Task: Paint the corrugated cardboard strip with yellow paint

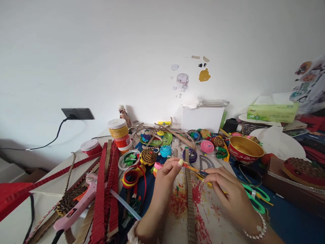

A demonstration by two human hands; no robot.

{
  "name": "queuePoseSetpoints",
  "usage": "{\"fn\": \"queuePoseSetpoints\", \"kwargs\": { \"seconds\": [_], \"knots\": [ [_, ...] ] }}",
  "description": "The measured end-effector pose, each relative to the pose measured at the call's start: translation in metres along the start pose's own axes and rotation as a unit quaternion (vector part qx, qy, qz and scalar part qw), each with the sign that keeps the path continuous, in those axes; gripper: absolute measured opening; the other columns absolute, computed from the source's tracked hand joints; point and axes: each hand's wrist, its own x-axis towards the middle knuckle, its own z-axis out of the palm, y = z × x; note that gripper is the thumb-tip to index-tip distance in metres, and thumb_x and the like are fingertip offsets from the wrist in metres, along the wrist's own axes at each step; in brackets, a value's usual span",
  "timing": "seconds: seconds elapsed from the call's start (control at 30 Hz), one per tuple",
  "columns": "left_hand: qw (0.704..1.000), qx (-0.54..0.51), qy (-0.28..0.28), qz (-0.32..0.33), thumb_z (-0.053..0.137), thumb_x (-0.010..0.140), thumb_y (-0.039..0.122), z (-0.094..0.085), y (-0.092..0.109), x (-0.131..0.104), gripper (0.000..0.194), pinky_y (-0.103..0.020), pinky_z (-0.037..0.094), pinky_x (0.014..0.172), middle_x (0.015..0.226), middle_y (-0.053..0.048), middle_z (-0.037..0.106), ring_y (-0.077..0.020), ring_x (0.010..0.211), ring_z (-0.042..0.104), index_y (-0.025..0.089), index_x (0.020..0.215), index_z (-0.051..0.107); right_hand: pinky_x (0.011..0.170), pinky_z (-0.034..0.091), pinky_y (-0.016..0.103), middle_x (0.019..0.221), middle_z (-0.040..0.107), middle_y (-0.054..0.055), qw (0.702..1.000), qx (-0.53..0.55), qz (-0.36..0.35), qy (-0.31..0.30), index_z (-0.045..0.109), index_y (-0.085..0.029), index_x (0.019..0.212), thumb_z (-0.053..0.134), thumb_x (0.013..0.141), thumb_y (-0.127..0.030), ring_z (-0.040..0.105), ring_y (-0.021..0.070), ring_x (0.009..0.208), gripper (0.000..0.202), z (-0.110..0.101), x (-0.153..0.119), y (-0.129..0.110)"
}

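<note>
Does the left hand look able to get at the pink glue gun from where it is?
Probably, yes: the pink glue gun's handle lies uncovered. But red corrugated strips lie between, and the left hand would likely first release the thin orange piece.

Between the two arms, below the left hand (166, 173) and right hand (225, 186), a long brown strip of ridged paper (190, 206) lies on a flat white board (176, 225), with a grey half-circle plastic protractor (207, 162) behind the hands. Left of the left hand are long red ridged paper strips (100, 200), then a pink plastic glue gun (76, 208), and farther back a round yellow jar (121, 131) sits on a red one. Green-handled scissors (257, 205) lie right of the right hand, and a round red-and-gold metal bowl (245, 154) sits behind it.
</note>
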Motion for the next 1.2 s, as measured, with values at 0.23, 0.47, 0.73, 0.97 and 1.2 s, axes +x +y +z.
{"fn": "queuePoseSetpoints", "kwargs": {
  "seconds": [0.23,0.47,0.73,0.97,1.2],
  "knots": [
    [0.999,-0.02,0.002,-0.031,0.073,0.065,0.039,0.0036,0.0039,-0.0045,0.024,-0.033,0.042,0.083,0.089,-0.007,0.065,-0.0247,0.093,0.055,0.015,0.065,0.073,0.068,0.052,0.028,0.084,0.068,0.003,1.0,0.014,0.017,-0.006,0.059,-0.023,0.078,0.041,0.084,-0.007,0.066,0.0164,0.084,0.025,0.0,0.0002,0.0005],
    [0.998,-0.03,0.015,-0.044,0.076,0.062,0.036,0.0025,0.0055,-0.0032,0.02,-0.03,0.038,0.086,0.088,-0.003,0.064,-0.0228,0.095,0.054,0.017,0.059,0.07,0.068,0.052,0.03,0.084,0.069,0.003,1.0,0.007,0.017,-0.004,0.06,-0.024,0.078,0.04,0.083,-0.007,0.066,0.0176,0.083,0.027,-0.0001,-0.0006,0.0009],
    [0.99,-0.077,-0.035,-0.116,0.077,0.059,0.035,0.0006,0.0044,0.0,0.021,-0.027,0.037,0.071,0.076,-0.002,0.063,-0.0159,0.074,0.051,0.016,0.062,0.07,0.069,0.05,0.029,0.089,0.068,0.001,0.999,0.034,0.011,-0.014,0.06,-0.025,0.078,0.042,0.083,-0.006,0.064,0.016,0.081,0.027,-0.0016,-0.0035,0.0036],
    [0.981,-0.126,-0.037,-0.141,0.08,0.055,0.033,0.001,0.0036,0.0,0.02,-0.023,0.033,0.064,0.069,0.001,0.061,-0.0118,0.067,0.048,0.016,0.06,0.07,0.069,0.05,0.028,0.088,0.068,0.001,0.998,0.058,0.023,-0.022,0.06,-0.025,0.079,0.043,0.084,-0.007,0.064,0.0162,0.083,0.025,-0.002,-0.0038,0.0055],
    [0.963,-0.221,-0.019,-0.151,0.064,0.073,0.042,-0.0005,0.0074,0.002,0.025,-0.027,0.039,0.075,0.111,-0.007,0.067,-0.0202,0.098,0.056,0.019,0.081,0.073,0.078,0.05,0.03,0.098,0.067,0.002,0.993,0.069,0.095,0.02,0.06,-0.028,0.091,0.045,0.086,-0.012,0.063,0.0177,0.095,0.023,0.0017,-0.0074,0.0094]
  ]
}}
